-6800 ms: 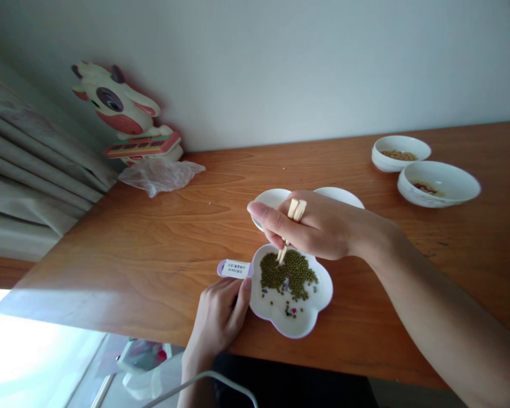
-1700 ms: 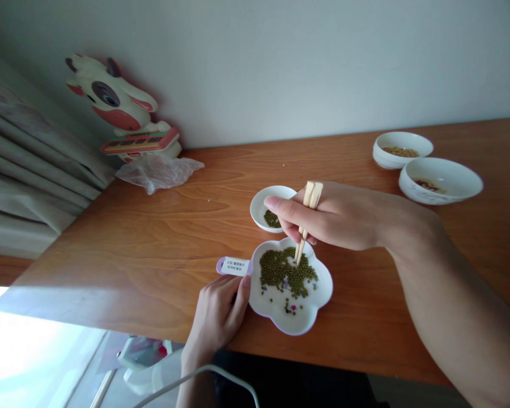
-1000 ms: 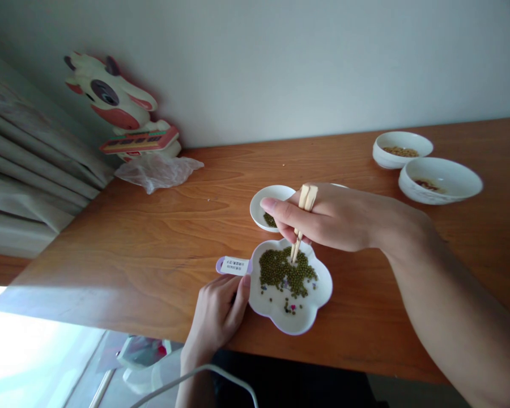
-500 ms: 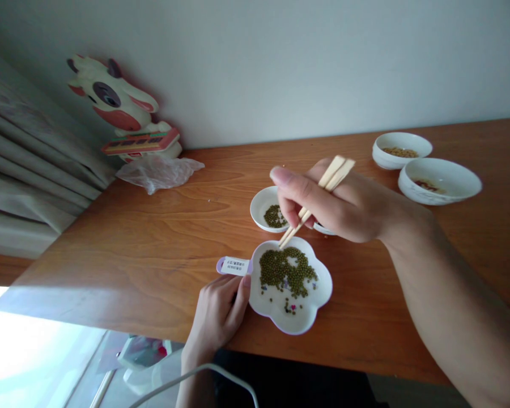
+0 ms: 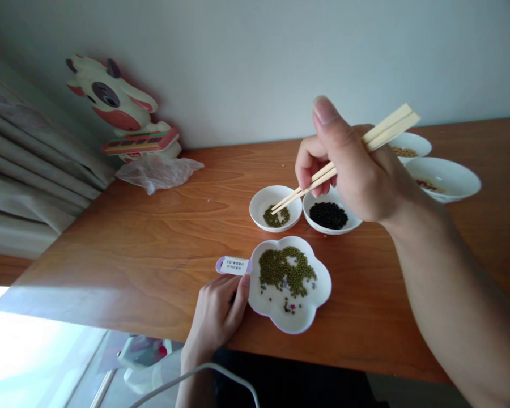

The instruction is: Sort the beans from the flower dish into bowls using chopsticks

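Note:
My right hand (image 5: 357, 164) grips a pair of wooden chopsticks (image 5: 323, 174). Their tips are over a small white bowl (image 5: 257, 207) with green mung beans (image 5: 283, 218) in it; whether a bean is between the tips I cannot make out. Nearer to me lies a white flower-shaped dish (image 5: 295, 323), with mung beans (image 5: 297, 277) spread across it and a labelled purple handle (image 5: 233, 265). My left hand (image 5: 221, 309) holds this dish by its left edge, thumb at the rim and fingers curled below the handle. Black beans (image 5: 328, 216) fill the bottom of another white bowl (image 5: 334, 231), just under my right hand.
Two white bowls stand at the back right, one with yellowish beans (image 5: 404, 152), the other (image 5: 454, 177) with reddish bits. A cow-shaped toy (image 5: 119, 107) leans on the wall above a clear plastic bag (image 5: 164, 173). A pale cable (image 5: 204, 367) crosses at the bottom.
My right hand has moved up and away from me, taking the chopstick tips from the flower-shaped dish to the small mung bean bowl. The black beans have come into view. My left hand stays put.

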Tool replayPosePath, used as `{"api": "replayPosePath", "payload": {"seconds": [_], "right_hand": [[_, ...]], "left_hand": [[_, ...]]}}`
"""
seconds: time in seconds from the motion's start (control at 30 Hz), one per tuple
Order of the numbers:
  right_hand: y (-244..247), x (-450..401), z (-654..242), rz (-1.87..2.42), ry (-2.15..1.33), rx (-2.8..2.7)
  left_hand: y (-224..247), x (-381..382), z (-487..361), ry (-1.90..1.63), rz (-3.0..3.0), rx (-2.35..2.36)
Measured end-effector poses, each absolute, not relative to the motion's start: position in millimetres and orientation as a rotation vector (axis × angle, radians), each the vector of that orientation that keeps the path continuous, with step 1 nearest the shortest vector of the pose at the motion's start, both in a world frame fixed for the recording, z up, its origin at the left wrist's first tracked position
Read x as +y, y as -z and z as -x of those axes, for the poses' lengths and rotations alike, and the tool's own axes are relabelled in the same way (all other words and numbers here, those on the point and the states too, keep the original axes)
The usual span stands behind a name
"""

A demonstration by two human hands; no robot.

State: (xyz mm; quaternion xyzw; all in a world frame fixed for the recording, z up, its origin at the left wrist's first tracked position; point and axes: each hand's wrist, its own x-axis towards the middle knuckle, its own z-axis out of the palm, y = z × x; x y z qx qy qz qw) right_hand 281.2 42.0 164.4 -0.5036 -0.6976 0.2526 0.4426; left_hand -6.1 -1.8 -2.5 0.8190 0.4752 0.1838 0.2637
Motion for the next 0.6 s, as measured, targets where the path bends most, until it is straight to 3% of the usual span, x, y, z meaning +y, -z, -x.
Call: {"api": "replayPosePath", "payload": {"seconds": [0.3, 0.6], "right_hand": [[-153.7, 38.0, -281.8, 1.341, -1.011, -2.158], [-143.3, 40.8, -279.0, 1.478, -0.967, -2.233]], "left_hand": [[3.2, -2.0, 5.4, -0.497, -2.196, 1.281], [4.2, -2.5, 6.5, -0.492, -2.2, 1.279]]}}
